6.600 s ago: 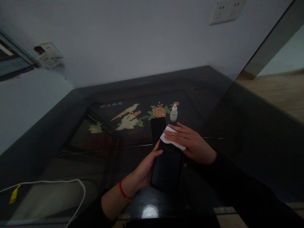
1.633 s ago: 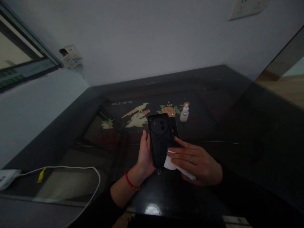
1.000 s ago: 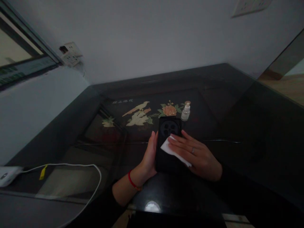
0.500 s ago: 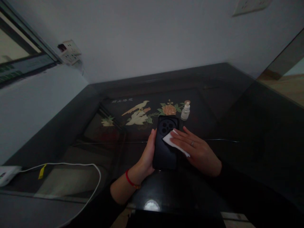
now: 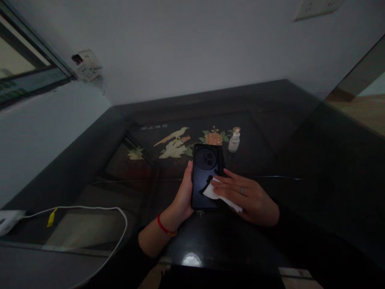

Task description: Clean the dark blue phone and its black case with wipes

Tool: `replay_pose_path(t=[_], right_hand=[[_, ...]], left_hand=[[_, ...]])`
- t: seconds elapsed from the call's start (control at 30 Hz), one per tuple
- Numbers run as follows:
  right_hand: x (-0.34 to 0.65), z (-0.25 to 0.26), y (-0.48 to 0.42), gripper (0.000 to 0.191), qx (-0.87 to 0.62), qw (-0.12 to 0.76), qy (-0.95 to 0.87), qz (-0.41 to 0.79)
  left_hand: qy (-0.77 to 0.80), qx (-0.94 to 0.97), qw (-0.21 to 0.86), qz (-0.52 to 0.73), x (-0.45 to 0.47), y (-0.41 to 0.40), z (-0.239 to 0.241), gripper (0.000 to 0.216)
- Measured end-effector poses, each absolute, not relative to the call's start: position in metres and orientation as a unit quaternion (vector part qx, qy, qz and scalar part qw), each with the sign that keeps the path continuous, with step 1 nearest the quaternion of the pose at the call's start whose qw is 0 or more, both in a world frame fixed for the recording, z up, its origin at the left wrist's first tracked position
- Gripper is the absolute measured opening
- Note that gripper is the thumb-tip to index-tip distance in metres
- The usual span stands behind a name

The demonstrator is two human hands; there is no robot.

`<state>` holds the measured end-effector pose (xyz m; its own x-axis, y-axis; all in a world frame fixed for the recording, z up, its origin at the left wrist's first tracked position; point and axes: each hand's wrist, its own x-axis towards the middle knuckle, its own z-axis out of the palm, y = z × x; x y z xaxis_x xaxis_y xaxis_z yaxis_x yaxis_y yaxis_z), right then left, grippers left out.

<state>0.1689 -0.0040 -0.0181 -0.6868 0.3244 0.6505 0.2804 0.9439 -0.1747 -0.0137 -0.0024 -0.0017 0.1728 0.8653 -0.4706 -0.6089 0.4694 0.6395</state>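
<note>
My left hand [image 5: 183,192] grips a black phone [image 5: 203,170] by its left edge, back side up, so the round camera bump faces me. A red cord circles that wrist. My right hand [image 5: 249,196], with a ring on one finger, presses a folded white wipe [image 5: 214,192] flat against the lower part of the phone's back. Its fingers lie stretched over the wipe. Both hands hover above a dark glass-topped table [image 5: 270,152].
A small clear pump bottle [image 5: 234,141] stands on the table just beyond the phone. Under the glass is a bird and flower inlay [image 5: 177,144]. A white cable [image 5: 90,208] with a yellow tag runs from a white device at the left edge. Walls close the far side.
The phone was flipped from screen side to back side. Over the last second my right hand has slid the wipe down from near the camera bump to the lower half of the back.
</note>
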Motion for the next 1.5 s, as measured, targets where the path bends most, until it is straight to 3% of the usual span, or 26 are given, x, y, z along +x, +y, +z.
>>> replay_pose_path(t=[0.27,0.47,0.7,0.97,1.23,1.5], right_hand=[[0.164,-0.018,-0.010,0.027,-0.080,0.337,-0.932,0.103],[0.174,-0.015,0.003,0.021,-0.141,0.363,-0.921,0.025],[0.182,-0.019,0.017,0.035,-0.292,0.366,-0.883,-0.032],[0.177,-0.016,0.005,0.022,-0.123,0.359,-0.924,0.048],[0.181,-0.020,0.012,0.026,-0.225,0.384,-0.895,0.008],[0.185,-0.016,0.015,0.042,-0.296,0.432,-0.852,-0.006]], left_hand=[[0.419,0.168,0.742,0.496,-0.016,-0.002,0.000,0.060],[0.425,0.158,0.737,0.502,-0.016,-0.006,0.001,0.051],[0.395,0.202,0.805,0.395,-0.017,-0.016,0.000,0.058],[0.404,0.203,0.755,0.475,-0.014,-0.010,0.000,0.056],[0.400,0.168,0.786,0.441,-0.014,-0.014,0.005,0.050],[0.384,0.149,0.870,0.271,-0.015,-0.021,0.005,0.059]])
